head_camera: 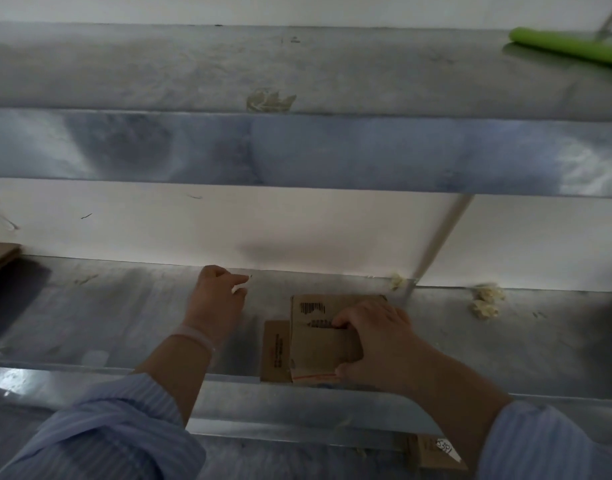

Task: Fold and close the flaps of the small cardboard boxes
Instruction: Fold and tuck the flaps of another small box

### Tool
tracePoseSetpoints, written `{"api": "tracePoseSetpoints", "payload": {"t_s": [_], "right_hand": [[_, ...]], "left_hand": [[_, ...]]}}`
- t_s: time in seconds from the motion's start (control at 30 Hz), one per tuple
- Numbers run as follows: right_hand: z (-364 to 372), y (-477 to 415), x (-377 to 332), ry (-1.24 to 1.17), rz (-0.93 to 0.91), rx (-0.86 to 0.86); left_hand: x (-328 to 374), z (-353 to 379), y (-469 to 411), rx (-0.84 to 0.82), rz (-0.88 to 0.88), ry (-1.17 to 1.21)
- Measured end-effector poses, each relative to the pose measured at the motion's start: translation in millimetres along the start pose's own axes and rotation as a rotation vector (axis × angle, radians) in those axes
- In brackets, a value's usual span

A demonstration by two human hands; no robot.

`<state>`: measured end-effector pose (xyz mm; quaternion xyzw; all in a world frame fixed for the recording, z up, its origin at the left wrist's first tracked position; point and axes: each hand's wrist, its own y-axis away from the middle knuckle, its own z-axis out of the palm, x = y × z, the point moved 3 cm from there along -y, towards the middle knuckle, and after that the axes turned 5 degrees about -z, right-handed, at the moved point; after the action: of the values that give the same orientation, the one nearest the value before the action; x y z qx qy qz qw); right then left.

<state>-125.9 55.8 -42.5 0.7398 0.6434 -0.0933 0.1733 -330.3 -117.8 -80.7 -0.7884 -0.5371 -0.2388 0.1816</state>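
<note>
Gripping the cardboard box (318,344) — right hand (377,341) fingers curled; left hand (218,299) fingers relaxed.

The right hand (374,336) is hiding the right side of the small brown cardboard box (315,344). The bright green roll (567,46) and flat brown cardboard piece (0,258) are running off the edges.

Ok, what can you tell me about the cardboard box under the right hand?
The cardboard box is small and brown, lying on the metal shelf near its front edge. Blurred dark print marks its top; a red line runs along the near edge. One flap lies open to the left. The right hand grips it, fingers curled over the top, thumb at the near edge. The left hand is apart from it.
</note>
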Motion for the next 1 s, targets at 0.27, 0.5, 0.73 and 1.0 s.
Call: {"api": "tracePoseSetpoints", "payload": {"t_s": [0.27, 0.5, 0.73, 1.0], "right_hand": [[-6, 15, -12, 0.167, -0.227, 0.404], [0, 38, 3, -0.271, -0.095, 0.345], [-15, 2, 25, -0.087, 0.197, 0.28], [-13, -15, 39, -0.203, 0.301, 0.084]], "left_hand": [[54, -2, 60, -0.256, 0.027, 0.499], [58, 19, 74, -0.153, 0.189, 0.133], [86, 38, 58, 0.019, 0.105, 0.024], [70, 29, 34, -0.005, -0.245, 0.445]]}}
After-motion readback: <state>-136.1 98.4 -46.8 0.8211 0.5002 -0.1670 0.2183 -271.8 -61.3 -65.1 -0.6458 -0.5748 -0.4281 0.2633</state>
